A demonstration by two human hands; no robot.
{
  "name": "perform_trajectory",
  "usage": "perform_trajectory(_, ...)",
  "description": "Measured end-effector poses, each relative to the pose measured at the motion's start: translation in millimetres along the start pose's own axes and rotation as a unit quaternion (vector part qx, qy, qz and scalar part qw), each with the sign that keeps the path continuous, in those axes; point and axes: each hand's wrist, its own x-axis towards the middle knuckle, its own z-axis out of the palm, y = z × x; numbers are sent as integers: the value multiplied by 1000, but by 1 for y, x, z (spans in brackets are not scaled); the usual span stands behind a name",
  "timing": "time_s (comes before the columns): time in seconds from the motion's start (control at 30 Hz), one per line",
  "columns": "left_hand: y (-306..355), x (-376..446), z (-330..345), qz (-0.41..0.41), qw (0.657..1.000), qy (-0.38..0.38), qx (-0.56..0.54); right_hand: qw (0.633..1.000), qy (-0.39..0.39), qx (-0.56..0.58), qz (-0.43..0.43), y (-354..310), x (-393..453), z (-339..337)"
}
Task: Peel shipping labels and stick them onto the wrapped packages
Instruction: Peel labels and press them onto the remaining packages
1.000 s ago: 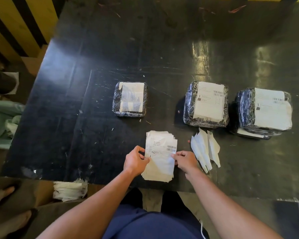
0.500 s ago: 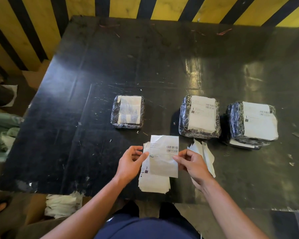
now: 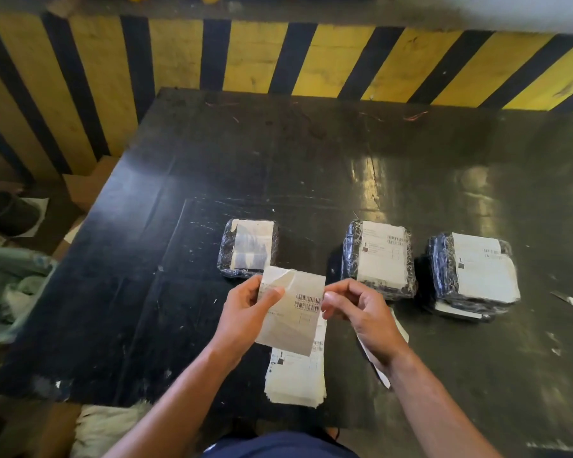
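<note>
Change: both hands are now lifting one label (image 3: 291, 312) clear of the stack (image 3: 296, 375), where a second ago it was lying on it.
Left hand (image 3: 245, 312): I am seeing thumb and fingers pinching the label's left edge, its top-left corner curling just above my thumb.
Right hand (image 3: 361, 309): fingertips are pinching the label's right edge beside the barcode.
Stack: lying on the table (image 3: 179, 292), below my fingers.
Packages: unlabelled one (image 3: 248, 247) just beyond the left fingers; two labelled ones (image 3: 379, 257) (image 3: 473, 274) beyond the right.

Glossy scratched table (image 3: 212, 166), paper label (image 3: 295, 312), plastic-wrapped packages (image 3: 349, 259)
</note>
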Motion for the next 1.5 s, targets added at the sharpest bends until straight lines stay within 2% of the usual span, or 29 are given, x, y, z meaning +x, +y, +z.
perform_trajectory(0.4,18,-6,-3,22,1000,3,10,996,-44,-59,-42,-42,15,-18)
perform_trajectory(1.1,22,0,-4,22,999,-20,29,993,-95,-61,-39,-44,18,-23)
perform_trajectory(1.33,21,1,-1,24,999,-24,5,992,-125,6,-23,-39,18,-19)
perform_trajectory(1.5,15,-2,5,116,988,47,91,988,-118,98,-10,-36,14,-6)
